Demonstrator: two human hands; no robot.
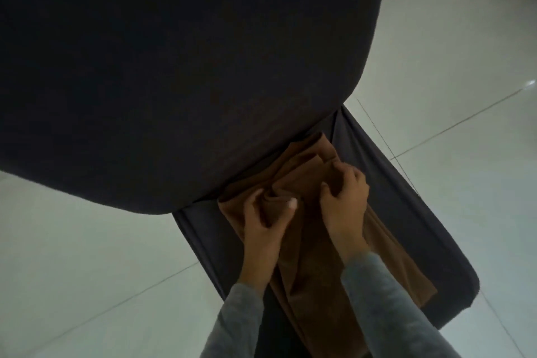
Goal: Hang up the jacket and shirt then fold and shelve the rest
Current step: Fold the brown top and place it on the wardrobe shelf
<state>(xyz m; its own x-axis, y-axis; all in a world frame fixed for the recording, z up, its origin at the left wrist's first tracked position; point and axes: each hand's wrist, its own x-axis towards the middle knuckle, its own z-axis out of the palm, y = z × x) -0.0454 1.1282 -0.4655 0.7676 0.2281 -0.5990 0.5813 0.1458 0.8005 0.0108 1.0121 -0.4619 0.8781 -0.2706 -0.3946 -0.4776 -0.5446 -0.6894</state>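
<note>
Brown garment [308, 270] lies along the chair seat [406, 212], long axis running away from you; your left hand [267, 212] and right hand [344, 197] pinch its bunched far end, side by side.

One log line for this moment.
left hand: grips brown garment | right hand: pinches brown garment | place: on dark chair seat

The 2 arms, in grey sleeves [386, 299], reach forward side by side. The left hand [268, 213] curls fingers and thumb round a bunch of brown cloth [313, 264]. Just beside it, the right hand [345, 200] pinches the same cloth with bent fingers.
</note>
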